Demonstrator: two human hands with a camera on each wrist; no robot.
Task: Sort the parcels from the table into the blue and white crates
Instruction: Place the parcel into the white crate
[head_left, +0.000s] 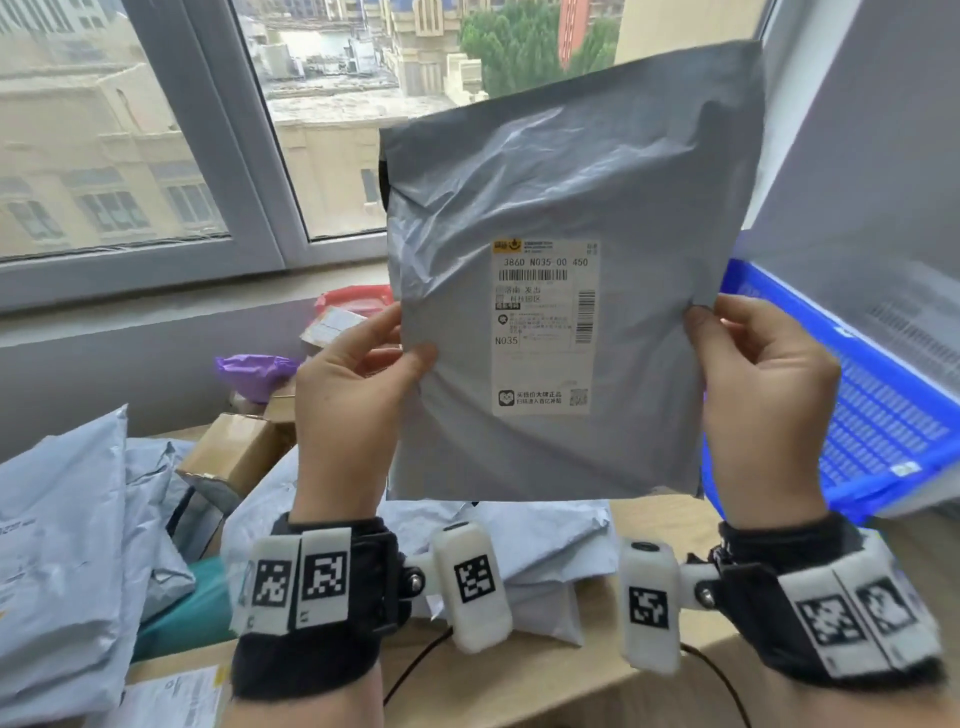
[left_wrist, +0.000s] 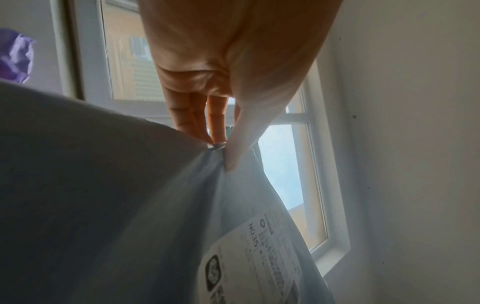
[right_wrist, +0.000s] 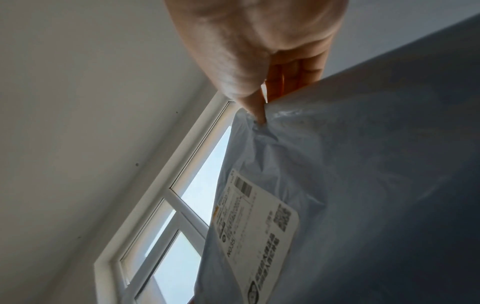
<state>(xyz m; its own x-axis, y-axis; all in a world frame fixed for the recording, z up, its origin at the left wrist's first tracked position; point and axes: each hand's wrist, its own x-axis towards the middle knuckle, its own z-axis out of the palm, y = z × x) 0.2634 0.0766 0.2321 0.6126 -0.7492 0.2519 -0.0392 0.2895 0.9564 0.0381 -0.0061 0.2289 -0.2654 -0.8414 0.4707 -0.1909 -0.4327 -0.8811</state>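
The left hand (head_left: 353, 410) has its grip clamped on the left edge of a grey mailer bag (head_left: 561, 291), thumb on the front face and fingers (left_wrist: 197, 123) behind, so the bag stands upright in the air between the two grips, well above the counter (head_left: 571, 680). Its white shipping label (head_left: 543, 327) faces the person, midway between the grips and roughly level with them. The right hand (head_left: 763, 400) has its grip clamped on the right edge in the same pinch. The film wrinkles and puckers at both pinch points, so I judge the bag soft, light and rather slick; it would likely sag or slide if held by one corner, and the side edges just below mid-height look like the sound places to hold it. Only the head view shows what lies beyond the grips: other pale parcels (head_left: 57, 545) and a cardboard box (head_left: 234, 457) below and left of the left grip, and the blue crate (head_left: 857, 415) just beyond the right grip. No white crate shows in any view. The wrist views alone show the fingers behind the film, bunching it against each thumb, and the label seen from beneath.
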